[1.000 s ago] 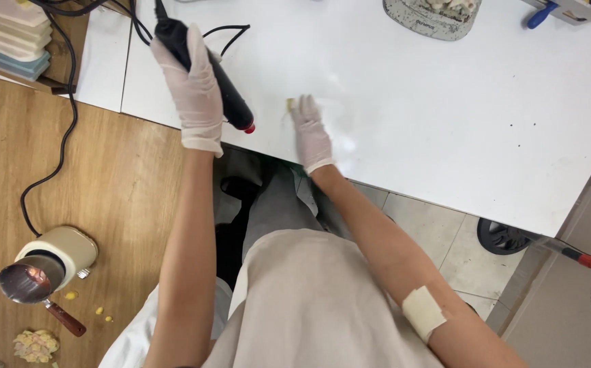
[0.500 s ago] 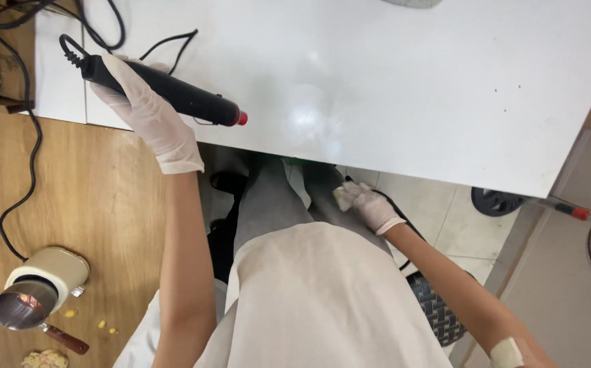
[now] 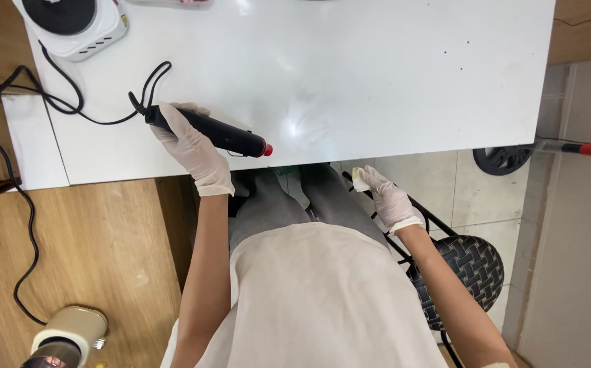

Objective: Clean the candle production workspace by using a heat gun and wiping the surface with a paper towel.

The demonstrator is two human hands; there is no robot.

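A black pen-shaped corded rotary tool with a red tip (image 3: 207, 133) is gripped in the gloved left hand (image 3: 190, 146), fingers wrapped round its body, and is held low over the near edge of the white tabletop (image 3: 404, 75). A small pale scrap (image 3: 361, 180) is pinched between the fingers of the gloved right hand (image 3: 387, 197), below the tabletop edge, above the lap. The step in hand appears to be a pause between passes; the scrap would need bringing up to the tool tip.
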